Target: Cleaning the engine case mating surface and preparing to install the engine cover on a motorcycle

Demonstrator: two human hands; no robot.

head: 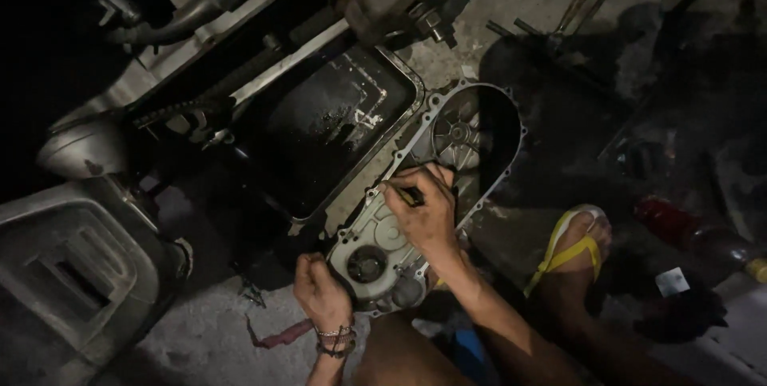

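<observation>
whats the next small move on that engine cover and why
Probably keep drawing the small tool along the cover's rim. The right hand presses it against the edge of the grey metal cover, and the left hand steadies the lower end on the floor. The light is too dim to tell what the tool is.

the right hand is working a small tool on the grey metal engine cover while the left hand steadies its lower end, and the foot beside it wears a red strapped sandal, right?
Not quite: the head view shows the sandal has yellow straps, not red. The rest holds: the right hand works a small tool on the grey metal engine cover, and the left hand steadies its lower end.
</observation>
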